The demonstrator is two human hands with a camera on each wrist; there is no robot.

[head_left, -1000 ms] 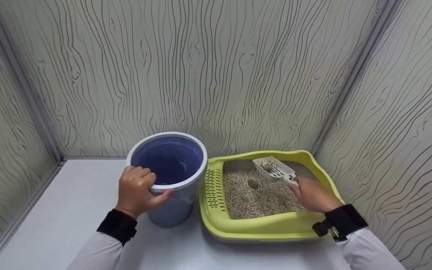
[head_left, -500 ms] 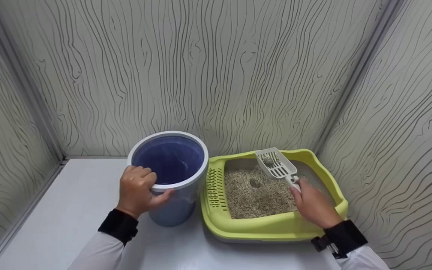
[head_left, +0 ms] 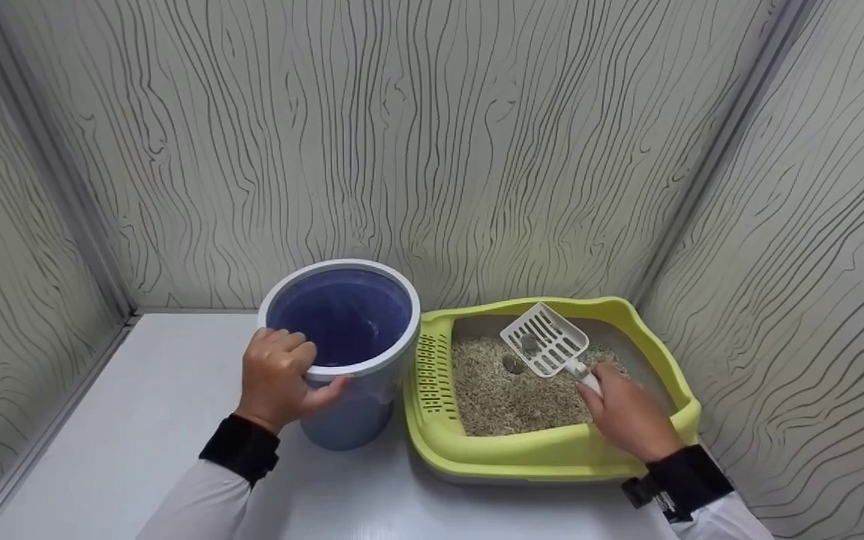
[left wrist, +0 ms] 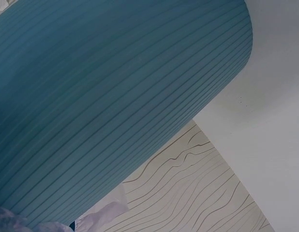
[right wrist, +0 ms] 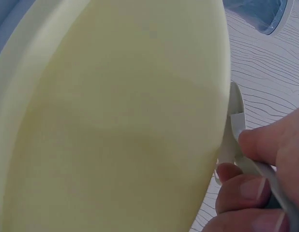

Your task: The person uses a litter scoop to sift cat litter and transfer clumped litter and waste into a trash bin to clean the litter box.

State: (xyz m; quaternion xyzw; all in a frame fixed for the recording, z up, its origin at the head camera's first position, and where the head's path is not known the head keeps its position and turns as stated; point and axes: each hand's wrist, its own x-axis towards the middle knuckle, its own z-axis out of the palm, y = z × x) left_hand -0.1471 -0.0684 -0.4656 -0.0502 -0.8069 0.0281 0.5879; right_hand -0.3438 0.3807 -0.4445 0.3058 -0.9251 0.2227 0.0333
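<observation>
My left hand point(head_left: 278, 379) grips the near-left rim of a blue trash can point(head_left: 346, 412), thumb on the outside and fingers over the edge. A bag lines the can. In my right hand point(head_left: 631, 412) is the handle of a white slotted litter scoop point(head_left: 556, 349), held over the yellow litter box point(head_left: 537, 455). One dark clump point(head_left: 528, 344) lies in the scoop. Another clump point(head_left: 512, 364) sits on the litter point(head_left: 522, 405) below. In the right wrist view, thumb and fingers curl round the scoop handle point(right wrist: 270, 176), while the box wall hides most of the scoop.
Both containers stand side by side on a white table point(head_left: 139, 420), the can left of the box. Wood-grain patterned panels point(head_left: 342, 135) close off the back and both sides. A perforated ledge point(head_left: 433, 375) runs along the box's left side.
The scoop has tilted and swung, and the loose litter on it has fallen through, leaving a clump. My right hand has shifted slightly nearer me. The left hand keeps its grip on the can.
</observation>
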